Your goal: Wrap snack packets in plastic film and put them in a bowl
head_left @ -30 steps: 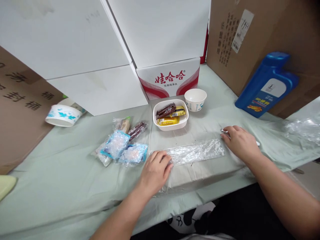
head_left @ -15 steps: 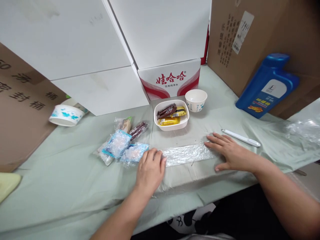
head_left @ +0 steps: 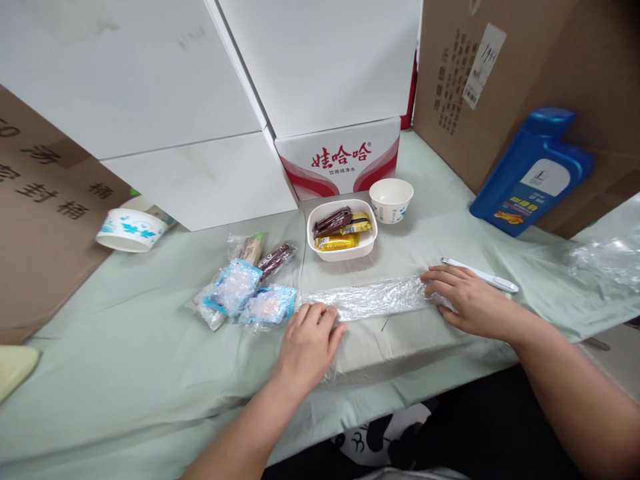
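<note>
A flattened strip of clear plastic film (head_left: 377, 300) lies across the cloth in front of me. My left hand (head_left: 311, 337) rests at its left end, fingers extended over the edge and holding nothing. At the strip's right end lies my right hand (head_left: 465, 301), flat with the fingers stretched out. A white utility knife (head_left: 483, 275) lies just beyond the right hand, close to its fingers. Behind the strip stands a white plastic bowl (head_left: 345, 255) with brown- and yellow-wrapped snacks (head_left: 337, 241) inside. Left of my left hand is a pile of wrapped snacks, with blue-and-clear packets (head_left: 269, 305) on it.
A white paper cup (head_left: 391, 200) stands beside the bowl, and another paper bowl (head_left: 131, 230) is at the left. A blue bottle (head_left: 533, 173) leans near a cardboard box (head_left: 500, 87) at right. White cartons (head_left: 340, 160) line the back.
My left hand has shifted slightly right and down. The right hand has moved a little right, toward the utility knife. The plastic strip now lies slightly farther from the table's front edge.
</note>
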Action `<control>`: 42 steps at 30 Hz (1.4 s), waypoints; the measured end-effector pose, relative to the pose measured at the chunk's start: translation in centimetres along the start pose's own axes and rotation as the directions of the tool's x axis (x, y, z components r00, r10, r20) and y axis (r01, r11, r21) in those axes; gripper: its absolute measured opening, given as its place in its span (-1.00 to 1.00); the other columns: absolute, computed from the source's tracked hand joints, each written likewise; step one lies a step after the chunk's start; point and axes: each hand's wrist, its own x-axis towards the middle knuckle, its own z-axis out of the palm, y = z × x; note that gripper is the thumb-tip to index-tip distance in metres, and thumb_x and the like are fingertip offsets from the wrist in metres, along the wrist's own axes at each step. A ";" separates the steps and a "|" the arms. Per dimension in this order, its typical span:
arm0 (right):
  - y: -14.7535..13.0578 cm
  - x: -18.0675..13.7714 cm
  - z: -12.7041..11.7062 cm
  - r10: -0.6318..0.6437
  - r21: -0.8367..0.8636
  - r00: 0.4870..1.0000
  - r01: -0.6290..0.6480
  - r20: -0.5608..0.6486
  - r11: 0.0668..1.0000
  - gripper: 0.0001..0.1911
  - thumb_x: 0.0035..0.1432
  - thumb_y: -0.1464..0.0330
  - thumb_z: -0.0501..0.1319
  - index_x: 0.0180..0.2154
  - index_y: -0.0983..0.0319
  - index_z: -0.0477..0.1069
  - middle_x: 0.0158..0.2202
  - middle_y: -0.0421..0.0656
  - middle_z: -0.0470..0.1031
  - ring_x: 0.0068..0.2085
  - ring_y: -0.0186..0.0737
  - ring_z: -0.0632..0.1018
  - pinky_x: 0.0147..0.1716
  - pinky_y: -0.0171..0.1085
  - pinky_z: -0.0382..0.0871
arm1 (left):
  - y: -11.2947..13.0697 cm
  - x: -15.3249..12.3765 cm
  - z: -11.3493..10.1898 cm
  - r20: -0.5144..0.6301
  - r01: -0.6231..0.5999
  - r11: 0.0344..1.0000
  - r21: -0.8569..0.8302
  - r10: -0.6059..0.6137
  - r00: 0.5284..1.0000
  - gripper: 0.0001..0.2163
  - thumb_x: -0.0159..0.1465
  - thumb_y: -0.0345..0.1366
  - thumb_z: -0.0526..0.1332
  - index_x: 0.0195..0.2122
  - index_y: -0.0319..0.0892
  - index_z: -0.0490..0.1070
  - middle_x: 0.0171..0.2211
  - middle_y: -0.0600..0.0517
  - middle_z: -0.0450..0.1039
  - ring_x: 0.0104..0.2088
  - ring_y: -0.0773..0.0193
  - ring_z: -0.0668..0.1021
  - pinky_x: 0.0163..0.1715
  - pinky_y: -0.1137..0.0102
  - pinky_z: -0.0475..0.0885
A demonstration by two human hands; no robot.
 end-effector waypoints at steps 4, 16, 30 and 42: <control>0.1 0.3 0.0 0.017 0.042 1.000 -0.017 -0.009 0.999 -0.79 0.13 0.51 0.06 -0.25 0.21 0.42 -0.04 -0.03 0.48 -0.03 -0.02 0.47 -0.01 0.01 0.35 | 0.1 0.0 -0.1 0.014 0.034 0.999 0.022 -0.034 0.999 -0.84 0.29 -0.25 0.19 -0.15 -0.16 0.44 -0.20 -0.09 0.46 -0.15 0.03 0.46 -0.20 0.18 0.36; -5.7 0.0 -2.7 -0.243 0.593 0.970 0.187 0.015 0.783 -0.78 0.09 0.54 0.05 -0.24 0.19 0.35 -0.34 -0.14 0.47 -0.29 -0.23 0.47 -0.25 -0.24 0.35 | 1.7 -0.4 -0.5 -0.148 -0.164 0.973 -0.161 0.141 0.979 -0.49 0.21 -0.08 0.27 0.13 -0.17 0.27 0.05 -0.19 0.39 0.09 -0.08 0.40 0.08 0.01 0.32; -7.2 1.6 -0.8 -0.205 0.891 0.977 0.046 0.053 0.452 -0.08 -0.03 0.07 0.39 0.25 0.19 0.04 -0.10 -0.07 0.47 -0.11 -0.18 0.50 -0.07 -0.17 0.37 | 3.5 -0.3 -0.9 0.229 0.146 0.338 -0.930 0.221 0.948 -0.73 0.40 -0.21 0.02 -0.13 -0.17 0.48 -0.17 -0.06 0.54 -0.14 0.22 0.56 -0.09 0.32 0.45; -8.6 4.4 2.0 0.244 0.792 0.965 -0.225 0.099 0.567 -0.45 0.28 0.12 0.08 0.18 0.24 0.06 -0.31 -0.15 0.51 -0.34 -0.25 0.53 -0.29 -0.22 0.39 | 4.0 0.8 1.2 0.648 0.628 -0.165 -0.761 -0.246 0.721 -0.48 0.13 -0.17 0.33 0.05 -0.14 0.14 -0.38 0.07 0.45 -0.42 0.27 0.55 -0.45 0.40 0.47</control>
